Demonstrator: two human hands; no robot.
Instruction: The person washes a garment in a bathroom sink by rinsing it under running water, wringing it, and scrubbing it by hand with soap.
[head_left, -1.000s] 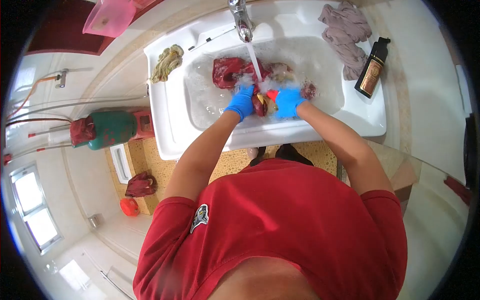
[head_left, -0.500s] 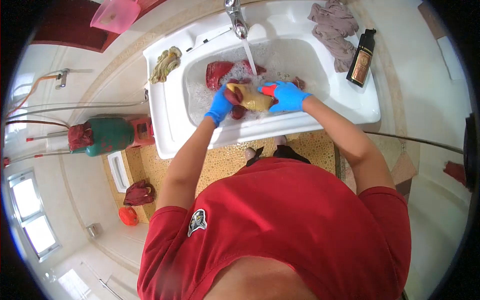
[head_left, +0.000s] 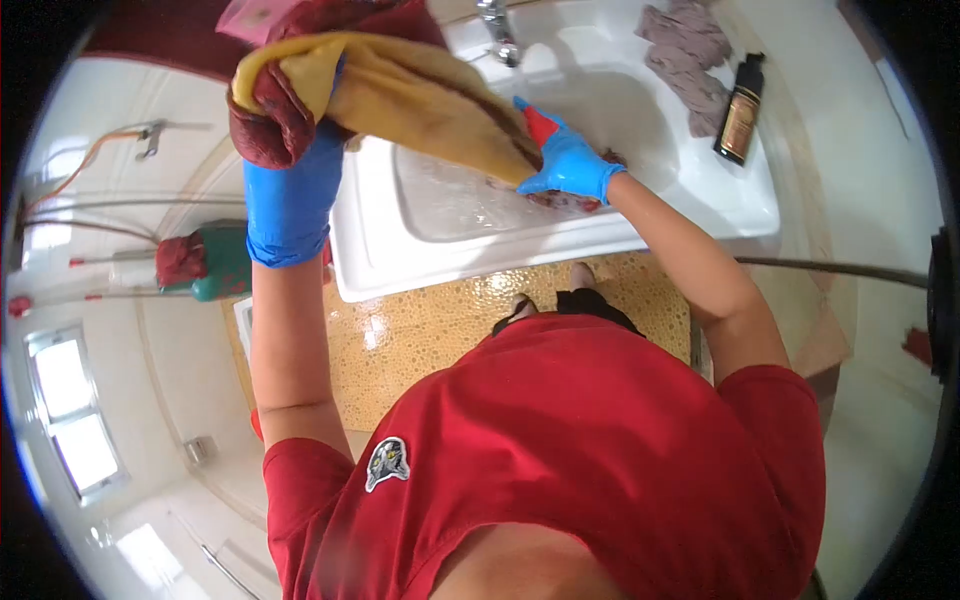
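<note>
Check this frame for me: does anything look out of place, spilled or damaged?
The right hand looks odd: a bright red patch interrupts its blue glove near the fingers. I can't tell whether it is damage, a covering or something held. No spill stands out.

The yellow-and-maroon cloth point(head_left: 420, 110) partly hides the gloved left hand point(head_left: 293, 200).

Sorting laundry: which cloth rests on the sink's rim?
The mauve cloth beside the bottle; the left hand holds the yellow cloth, while red fabric lies inside.
</note>
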